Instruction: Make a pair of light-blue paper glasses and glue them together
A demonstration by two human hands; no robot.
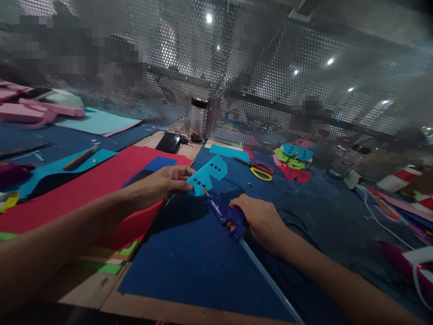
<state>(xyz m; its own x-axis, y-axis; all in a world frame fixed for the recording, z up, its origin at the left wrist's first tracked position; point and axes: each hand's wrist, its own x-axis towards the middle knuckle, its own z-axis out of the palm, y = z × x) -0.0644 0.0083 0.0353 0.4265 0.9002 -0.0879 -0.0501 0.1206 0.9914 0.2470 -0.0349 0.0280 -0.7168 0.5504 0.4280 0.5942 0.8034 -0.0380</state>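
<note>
Between thumb and fingers, my left hand [172, 180] pinches the left end of a light blue paper cutout [216, 168] with small dark diamond shapes on both halves. My right hand [259, 219] is wrapped round a dark blue glue gun [219, 210], a long clear glue stick [270, 282] trailing from its back. The gun's nozzle points up and left at the cutout's lower edge; whether it touches the paper I cannot tell. Below both hands lies a dark blue sheet [189, 266].
Scissors [259, 170] with red and yellow handles lie beyond the cutout. Similar coloured cutouts [294, 161] are piled at the back right. Red sheets [84, 189] spread on the left. A lidded jar [198, 119] stands by the perforated metal screen [257, 81]. Cables [299, 225] run at right.
</note>
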